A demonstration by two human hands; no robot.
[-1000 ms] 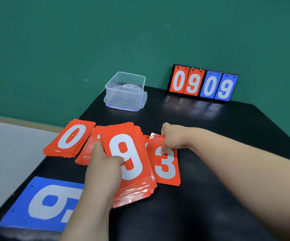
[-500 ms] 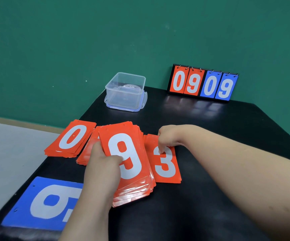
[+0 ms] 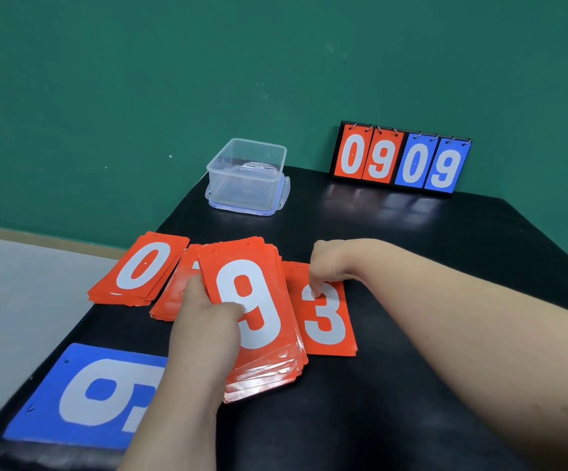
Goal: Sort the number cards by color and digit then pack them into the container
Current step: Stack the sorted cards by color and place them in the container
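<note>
Far back on the table [image 3: 411, 249], the container [image 3: 228, 185] sits left, the scoreboard [image 3: 400, 161] right of it, against the wall. Nearer, a row runs left to right: 0 pile [image 3: 143, 266], a half-covered pile [image 3: 177, 294] (top digit hidden), 9 stack [image 3: 259, 300] overlapping it, 3 pile [image 3: 327, 321] just beside. Closest, at the left corner, a sideways card [image 3: 82, 392].

two bare forearms reach in from the near edge. the left hand [image 3: 208, 321] grips a stack of red cards [image 3: 259, 311], thumb laid across its top face, fingers hidden beneath. the right arm stretches in from the right, wrist bent down. the right hand [image 3: 332, 266] rests its bent fingertips [image 3: 315, 292] on a red 3 card [image 3: 327, 321].
</note>
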